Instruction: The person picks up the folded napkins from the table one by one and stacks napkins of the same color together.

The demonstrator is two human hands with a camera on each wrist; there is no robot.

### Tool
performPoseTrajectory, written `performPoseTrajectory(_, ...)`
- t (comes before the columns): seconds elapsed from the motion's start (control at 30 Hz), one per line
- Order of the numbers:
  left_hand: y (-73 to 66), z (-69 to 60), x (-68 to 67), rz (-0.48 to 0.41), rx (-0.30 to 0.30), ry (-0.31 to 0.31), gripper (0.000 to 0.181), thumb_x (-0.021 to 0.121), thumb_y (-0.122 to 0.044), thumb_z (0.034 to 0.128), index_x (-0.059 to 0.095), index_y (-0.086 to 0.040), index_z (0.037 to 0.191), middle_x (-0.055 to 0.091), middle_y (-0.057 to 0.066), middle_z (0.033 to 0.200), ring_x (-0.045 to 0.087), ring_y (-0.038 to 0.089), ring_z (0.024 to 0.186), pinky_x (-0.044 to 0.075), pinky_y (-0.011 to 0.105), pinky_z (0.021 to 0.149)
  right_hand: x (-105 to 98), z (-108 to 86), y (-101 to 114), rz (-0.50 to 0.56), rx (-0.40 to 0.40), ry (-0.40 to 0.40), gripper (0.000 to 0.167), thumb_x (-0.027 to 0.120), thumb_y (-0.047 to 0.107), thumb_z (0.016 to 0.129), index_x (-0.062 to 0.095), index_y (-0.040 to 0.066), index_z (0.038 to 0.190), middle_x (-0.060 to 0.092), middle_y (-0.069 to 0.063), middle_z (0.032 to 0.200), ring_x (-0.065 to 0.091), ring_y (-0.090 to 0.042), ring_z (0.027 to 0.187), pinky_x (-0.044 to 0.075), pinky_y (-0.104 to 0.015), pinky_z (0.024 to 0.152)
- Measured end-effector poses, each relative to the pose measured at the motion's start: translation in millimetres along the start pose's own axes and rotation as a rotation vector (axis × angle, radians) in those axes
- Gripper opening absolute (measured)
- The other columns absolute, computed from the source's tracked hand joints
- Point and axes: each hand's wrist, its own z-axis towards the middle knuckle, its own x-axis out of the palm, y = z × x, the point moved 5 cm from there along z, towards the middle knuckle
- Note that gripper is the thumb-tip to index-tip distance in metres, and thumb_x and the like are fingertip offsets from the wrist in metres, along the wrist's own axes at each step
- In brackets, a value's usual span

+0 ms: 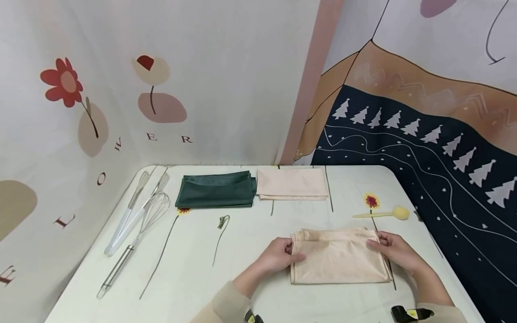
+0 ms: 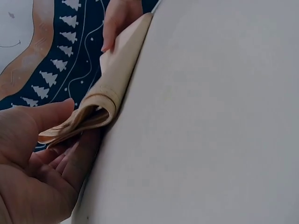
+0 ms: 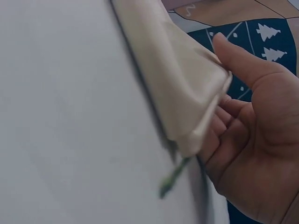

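A folded beige satin cloth (image 1: 339, 260) lies near the front right of the table in the head view. My left hand (image 1: 278, 255) holds its left edge, thumb above and fingers underneath. The left wrist view shows the stacked, rounded folds of the cloth (image 2: 110, 100) at that end, between the thumb and fingers of the left hand (image 2: 42, 158). At the opposite edge, my right hand (image 1: 397, 251) grips the cloth in the same way. Its fingers reach under the corner of the cloth (image 3: 187, 84) in the right wrist view, partly hidden behind the fabric.
Behind lie a folded dark green cloth (image 1: 216, 190) and a folded pale pink cloth (image 1: 292, 183). A yellow spoon (image 1: 397, 213) rests at the right. Along the left side are a whisk (image 1: 125, 264) and two white-handled utensils (image 1: 125, 231). Printed curtains border the white table.
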Motion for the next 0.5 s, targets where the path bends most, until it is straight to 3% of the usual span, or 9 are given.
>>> performPoseTrajectory(0.17,3.3,-2.6,0.1,-0.007,-0.002,0.014,0.013,0.077,-0.018,0.0910,0.074,-0.008,0.098,0.070,0.000,0.071,0.060,0.009,0.060,0.044,0.021,0.055,-6.9,-2.9,-2.6,-0.051,0.015,-0.059,0.028,0.068,0.024,0.099,0.057,-0.002,0.100,0.046,0.003,0.068,0.048,-0.010,0.060,0.045,-0.025,0.055)
performPoseTrajectory(0.4,1.3,-1.7,-1.9,-0.060,-0.007,0.065,0.016,0.074,-0.017,0.0933,0.072,-0.007,0.105,0.073,0.005,0.075,0.064,0.011,0.061,0.049,0.022,0.054,-9.8,1.2,2.5,-0.101,-0.128,-0.151,0.024,0.067,0.022,0.100,0.061,-0.001,0.103,0.058,0.001,0.079,0.051,-0.010,0.061,0.048,-0.027,0.053)
performPoseTrajectory(0.5,0.8,-2.1,-2.6,-0.063,-0.010,0.072,0.016,0.074,-0.017,0.0933,0.072,-0.006,0.105,0.072,0.005,0.074,0.063,0.011,0.060,0.048,0.022,0.054,-8.8,4.4,2.8,-0.114,-0.143,-0.208,0.025,0.068,0.024,0.100,0.064,0.000,0.104,0.059,0.001,0.081,0.052,-0.009,0.063,0.048,-0.026,0.053)
